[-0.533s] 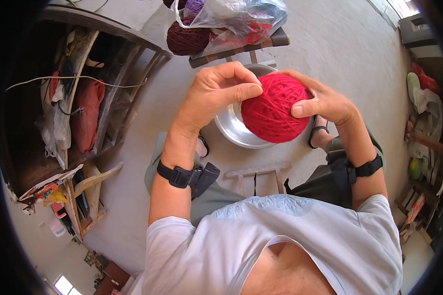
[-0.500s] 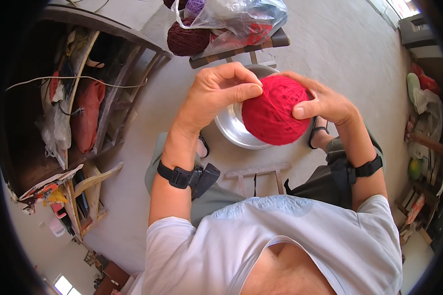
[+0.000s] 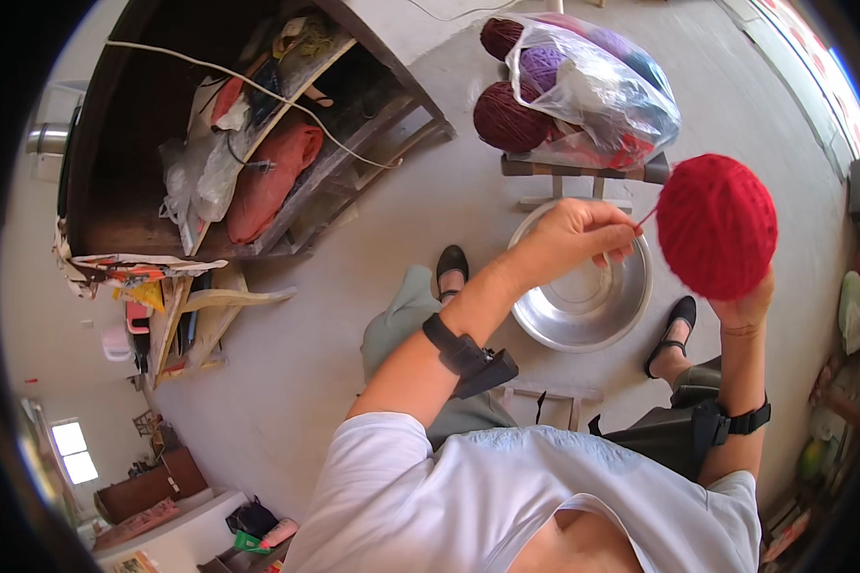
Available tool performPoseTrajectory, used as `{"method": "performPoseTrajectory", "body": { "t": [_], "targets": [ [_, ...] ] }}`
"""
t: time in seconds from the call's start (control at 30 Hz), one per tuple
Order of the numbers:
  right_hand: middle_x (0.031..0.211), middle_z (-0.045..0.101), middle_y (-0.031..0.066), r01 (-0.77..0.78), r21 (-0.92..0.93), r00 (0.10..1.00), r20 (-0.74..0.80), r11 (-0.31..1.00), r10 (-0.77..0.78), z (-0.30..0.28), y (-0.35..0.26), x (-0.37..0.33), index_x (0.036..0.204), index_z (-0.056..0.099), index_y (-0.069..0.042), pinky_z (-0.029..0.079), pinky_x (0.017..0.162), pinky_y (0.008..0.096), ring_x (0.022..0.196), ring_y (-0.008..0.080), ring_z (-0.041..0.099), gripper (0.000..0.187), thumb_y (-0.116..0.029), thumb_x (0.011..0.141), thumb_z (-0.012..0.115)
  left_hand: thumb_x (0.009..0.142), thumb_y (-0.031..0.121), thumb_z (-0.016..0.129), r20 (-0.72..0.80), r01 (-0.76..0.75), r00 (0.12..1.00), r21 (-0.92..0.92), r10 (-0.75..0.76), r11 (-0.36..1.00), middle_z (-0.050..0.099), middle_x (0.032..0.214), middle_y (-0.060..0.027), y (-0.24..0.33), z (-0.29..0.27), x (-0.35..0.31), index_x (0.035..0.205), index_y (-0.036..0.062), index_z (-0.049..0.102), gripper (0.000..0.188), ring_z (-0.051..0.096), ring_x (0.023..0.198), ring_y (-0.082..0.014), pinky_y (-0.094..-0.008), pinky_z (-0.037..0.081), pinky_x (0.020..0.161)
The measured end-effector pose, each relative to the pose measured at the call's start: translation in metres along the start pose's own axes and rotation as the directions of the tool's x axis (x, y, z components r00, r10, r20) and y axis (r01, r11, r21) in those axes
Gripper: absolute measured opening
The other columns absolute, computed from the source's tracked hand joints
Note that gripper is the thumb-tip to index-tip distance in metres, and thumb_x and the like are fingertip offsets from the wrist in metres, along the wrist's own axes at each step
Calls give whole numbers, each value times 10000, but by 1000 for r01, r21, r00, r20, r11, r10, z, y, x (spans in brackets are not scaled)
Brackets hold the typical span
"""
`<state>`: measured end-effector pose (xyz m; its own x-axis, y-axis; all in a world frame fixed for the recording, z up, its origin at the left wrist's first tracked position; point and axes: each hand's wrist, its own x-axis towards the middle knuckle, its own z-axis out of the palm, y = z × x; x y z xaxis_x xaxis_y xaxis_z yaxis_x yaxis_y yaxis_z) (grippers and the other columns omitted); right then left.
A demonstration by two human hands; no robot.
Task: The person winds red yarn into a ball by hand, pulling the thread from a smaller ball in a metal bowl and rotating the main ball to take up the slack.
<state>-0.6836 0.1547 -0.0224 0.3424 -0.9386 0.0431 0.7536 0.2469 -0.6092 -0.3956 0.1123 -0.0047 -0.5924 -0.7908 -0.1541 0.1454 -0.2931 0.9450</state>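
Observation:
A round ball of red yarn (image 3: 717, 227) is held up at the right by my right hand (image 3: 745, 307), which grips it from the near side; the ball hides most of those fingers. From its left side a short red yarn strand (image 3: 649, 217) runs to my left hand (image 3: 575, 237), pinched between thumb and fingertips. Beneath my left hand, a shiny metal basin (image 3: 583, 329) stands on the floor between my feet. The ball is to the right of the basin and higher up.
Beyond the basin, a low stool (image 3: 583, 170) bears a clear plastic bag (image 3: 631, 110) with dark red (image 3: 511, 116) and purple yarn balls (image 3: 542, 69). An open wooden cabinet (image 3: 287, 229) with bags and a hanging cord is on the left. Assorted items line the right wall.
Both hands have moved apart, the right one carrying the yarn ball right and turning under it. A strand now stretches between the ball and my left hand. The whole view has swung left.

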Motion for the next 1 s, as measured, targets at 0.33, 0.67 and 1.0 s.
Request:
{"method": "performPoseTrajectory", "body": {
  "t": [0.33,0.67,1.0],
  "targets": [
    [1353,533,140,-30,-584,897,-374,811,-236,39,13,34,1433,392,-29,433,1046,400,1240,255,538,697,-273,856,696,955,258,625,360,171,902,213,-240,962,698,845,-20,16,12,-15,1062,31,720,269,615,746,-69,-229,497,635],
    [1248,586,128,-371,-748,928,-282,551,242,67,12,26,1402,461,-48,431,1029,353,1176,229,564,849,-299,680,831,849,106,749,170,-172,977,297,126,939,633,857,8,23,-9,-16,878,55,713,69,582,835,-74,-232,465,752],
    [1337,559,153,-315,-395,946,-58,863,319,32,4,6,1403,444,30,415,1079,403,1230,254,556,970,-403,634,847,930,160,685,101,-65,993,-1,65,998,664,850,5,20,-10,-14,980,25,709,146,590,783,-70,-223,482,698]
  ]
}}
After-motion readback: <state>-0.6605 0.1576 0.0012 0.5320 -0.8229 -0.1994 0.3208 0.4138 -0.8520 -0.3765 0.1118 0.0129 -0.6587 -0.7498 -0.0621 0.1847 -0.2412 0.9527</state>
